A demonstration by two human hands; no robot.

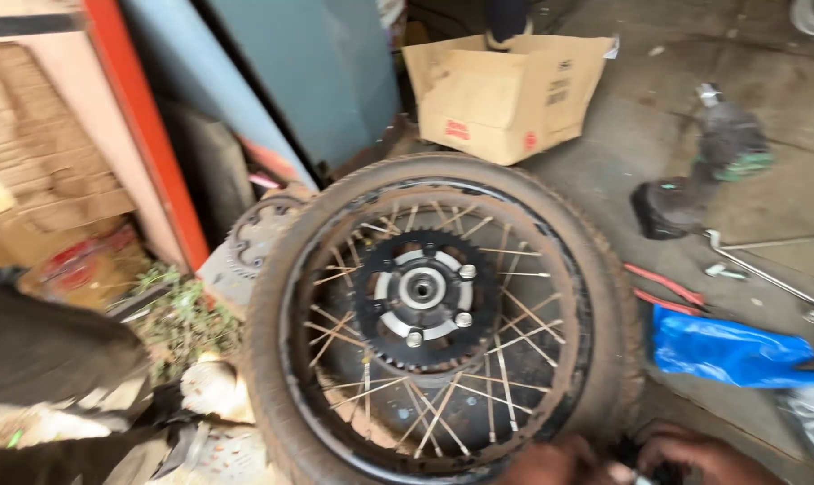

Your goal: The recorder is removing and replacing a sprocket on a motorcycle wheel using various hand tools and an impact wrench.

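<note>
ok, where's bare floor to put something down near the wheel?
Bare concrete lies between the cardboard box and the cordless drill, above the spoked wheel. Right of the wheel is crowded: red pliers, blue bag. Left is debris.

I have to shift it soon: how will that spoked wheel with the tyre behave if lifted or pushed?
The wheel is probably heavy: tyre, metal spokes and black sprocket. It seems stiff. Lying flat, it should slide rather than roll; stood upright, it would likely roll.

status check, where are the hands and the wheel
Both hands, left and right, at spoked wheel bottom rim; grip unclear. Wheel flat, sprocket up. Red-handled pliers alongside.
</note>
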